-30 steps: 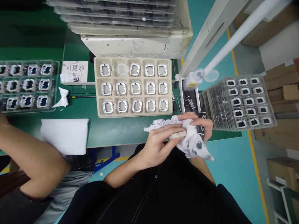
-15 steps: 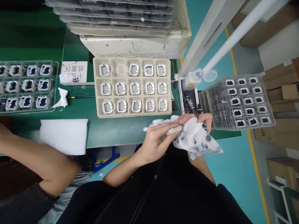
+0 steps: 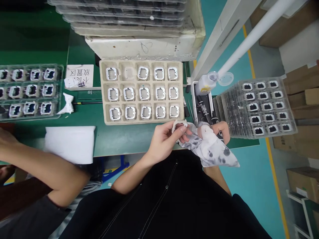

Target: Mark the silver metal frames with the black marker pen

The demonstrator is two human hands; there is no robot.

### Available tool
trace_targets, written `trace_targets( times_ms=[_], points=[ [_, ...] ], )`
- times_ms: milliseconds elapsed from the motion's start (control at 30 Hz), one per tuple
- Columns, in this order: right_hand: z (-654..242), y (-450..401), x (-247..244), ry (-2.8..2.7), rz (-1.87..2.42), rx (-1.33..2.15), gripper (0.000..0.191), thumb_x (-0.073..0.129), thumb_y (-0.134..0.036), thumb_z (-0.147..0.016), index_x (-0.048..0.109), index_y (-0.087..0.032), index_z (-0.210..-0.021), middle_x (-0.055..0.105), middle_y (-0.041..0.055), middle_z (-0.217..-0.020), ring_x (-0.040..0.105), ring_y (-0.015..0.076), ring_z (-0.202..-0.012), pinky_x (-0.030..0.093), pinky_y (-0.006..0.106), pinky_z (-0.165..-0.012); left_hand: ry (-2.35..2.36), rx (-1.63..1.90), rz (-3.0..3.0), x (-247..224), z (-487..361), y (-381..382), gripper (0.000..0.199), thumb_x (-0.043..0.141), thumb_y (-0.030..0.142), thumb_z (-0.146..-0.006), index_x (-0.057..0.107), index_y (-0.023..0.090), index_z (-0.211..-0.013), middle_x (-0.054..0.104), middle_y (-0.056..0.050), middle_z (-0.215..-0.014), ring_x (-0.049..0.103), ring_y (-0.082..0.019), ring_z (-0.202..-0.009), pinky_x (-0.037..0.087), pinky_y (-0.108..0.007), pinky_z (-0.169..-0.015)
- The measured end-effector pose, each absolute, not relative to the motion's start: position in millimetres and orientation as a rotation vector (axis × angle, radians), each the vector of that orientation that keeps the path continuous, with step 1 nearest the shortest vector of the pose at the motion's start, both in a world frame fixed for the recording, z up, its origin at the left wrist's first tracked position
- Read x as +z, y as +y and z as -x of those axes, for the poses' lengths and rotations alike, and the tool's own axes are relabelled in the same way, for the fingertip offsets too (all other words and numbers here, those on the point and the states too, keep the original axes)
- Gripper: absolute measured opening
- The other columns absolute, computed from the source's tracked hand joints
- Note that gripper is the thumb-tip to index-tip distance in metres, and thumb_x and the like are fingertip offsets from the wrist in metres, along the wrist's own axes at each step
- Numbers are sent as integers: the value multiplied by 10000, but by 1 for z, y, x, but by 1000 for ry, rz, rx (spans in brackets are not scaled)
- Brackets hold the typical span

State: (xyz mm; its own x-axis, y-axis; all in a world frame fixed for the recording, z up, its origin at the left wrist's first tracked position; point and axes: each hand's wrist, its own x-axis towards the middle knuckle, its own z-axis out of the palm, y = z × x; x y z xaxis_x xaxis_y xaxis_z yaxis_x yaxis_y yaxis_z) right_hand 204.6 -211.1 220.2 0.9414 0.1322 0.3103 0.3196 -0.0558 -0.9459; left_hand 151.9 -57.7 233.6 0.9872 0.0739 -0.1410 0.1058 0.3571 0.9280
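My left hand [image 3: 165, 137] pinches a small light-coloured square frame part [image 3: 179, 124], tilted so its opening partly shows. Close beside it, my right hand [image 3: 220, 130] is closed on a white cloth [image 3: 211, 151] with dark smudges, also holding a black marker [image 3: 219, 134] against the fingers. The cloth reaches across to my left fingers and hangs down over my right palm. Just beyond my hands lies a beige moulded tray [image 3: 142, 122] holding several silver square frames [image 3: 144, 94]; one pocket in its far row has no frame.
A marker bin [image 3: 195, 109] and a bottle [image 3: 205, 84] stand right of the tray, beside stacked clear trays [image 3: 290, 119]. A white box [image 3: 144, 48] bears more trays behind. On the left are a co-worker's arm [image 3: 50, 162], a white pad [image 3: 71, 144] and a cloth-tipped stick [image 3: 67, 103].
My left hand has turned the frame part up and drawn it off the cloth, slightly toward the tray. The right hand keeps the cloth bunched. The co-worker's arm has shifted slightly.
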Motion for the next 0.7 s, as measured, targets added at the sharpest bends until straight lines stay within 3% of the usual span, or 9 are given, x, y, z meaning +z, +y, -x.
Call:
trace_targets(
  times_ms=[133, 200, 367, 533, 700],
  points=[
    [-198, -200, 226, -232, 1461, -240, 633, 873, -532, -893, 340, -258, -690, 323, -66, -558, 263, 130, -481, 265, 313, -449, 165, -18, -1197, 232, -157, -60, 281, 694, 421, -1014, 748, 147, -989, 792, -71, -889, 713, -142, -692, 610, -276, -681],
    [-196, -198, 227, -200, 1465, -242, 631, 922, -499, -848, 375, -249, -658, 362, -61, -564, 292, 125, -497, 285, 309, -464, 170, -12, -1213, 231, -158, -61, 276, 700, 417, -1010, 751, 149, -974, 776, -54, -819, 712, -141, -682, 603, -268, -678],
    [-194, -201, 224, -158, 1476, -121, 565, 885, -438, -896, 405, -234, -681, 409, -54, -596, 343, 116, -532, 296, 290, -508, 165, 13, -1275, 230, -158, -62, 286, 696, 408, -1012, 736, 158, -879, 747, -26, -737, 697, -128, -658, 588, -246, -666],
    [-196, -200, 224, -182, 1464, -72, 576, 929, -341, -838, 388, -230, -671, 430, -63, -581, 398, 116, -511, 286, 273, -484, 159, 22, -1345, 229, -157, -62, 295, 677, 406, -1024, 730, 166, -860, 751, -19, -739, 694, -125, -667, 573, -238, -655],
    [-198, -202, 229, -181, 1546, -57, 553, 900, -310, -853, 384, -223, -675, 400, -73, -593, 356, 98, -531, 281, 262, -494, 134, 19, -1475, 229, -155, -59, 346, 647, 414, -1040, 708, 167, -805, 723, -17, -710, 659, -121, -643, 528, -244, -638]
  ],
)
